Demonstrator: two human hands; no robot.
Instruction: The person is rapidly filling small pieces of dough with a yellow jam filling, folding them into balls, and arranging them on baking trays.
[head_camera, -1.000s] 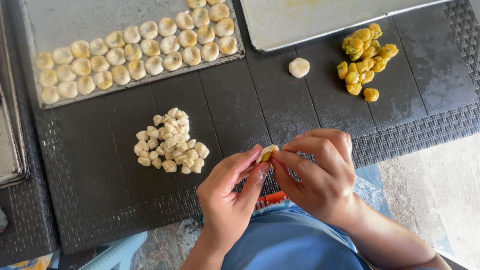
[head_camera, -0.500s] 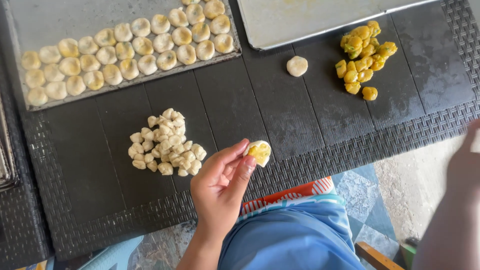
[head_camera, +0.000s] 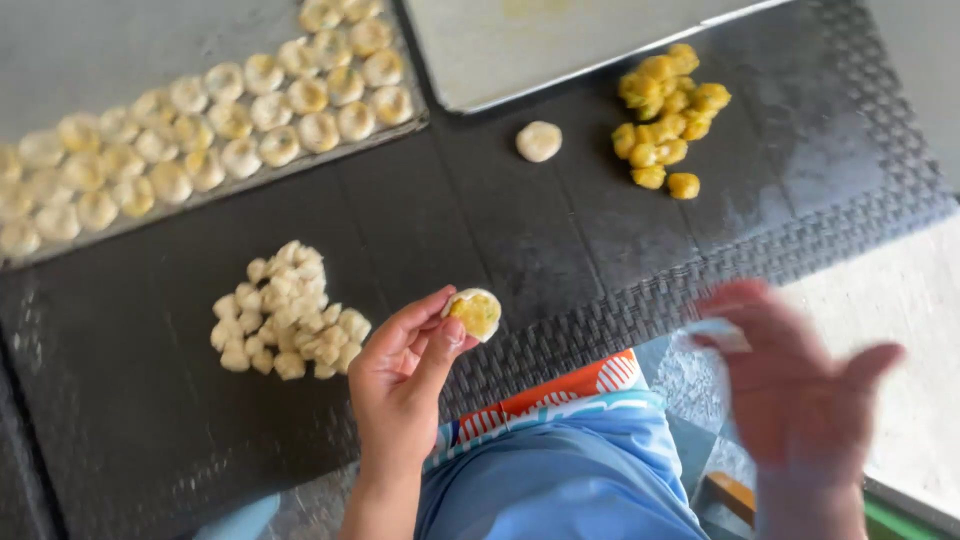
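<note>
right hand (head_camera: 800, 400) returned, blurred | left hand (head_camera: 405, 375) pinches filled dough (head_camera: 473, 313) | tray (head_camera: 60, 60) rowed

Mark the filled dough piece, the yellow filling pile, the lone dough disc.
filled dough piece (head_camera: 474, 312), head view, yellow centre
yellow filling pile (head_camera: 667, 116), head view, middle of heap
lone dough disc (head_camera: 539, 141), head view, top face

1. Dark woven mat (head_camera: 560, 330): coarse, matt plastic weave.
2. Tray (head_camera: 60, 60) at the mat's far left corner: dull grey metal.
3. Dough cup (head_camera: 474, 312): soft, matt, with grainy yellow filling.
4. Blue garment (head_camera: 560, 480): smooth cloth.
</note>
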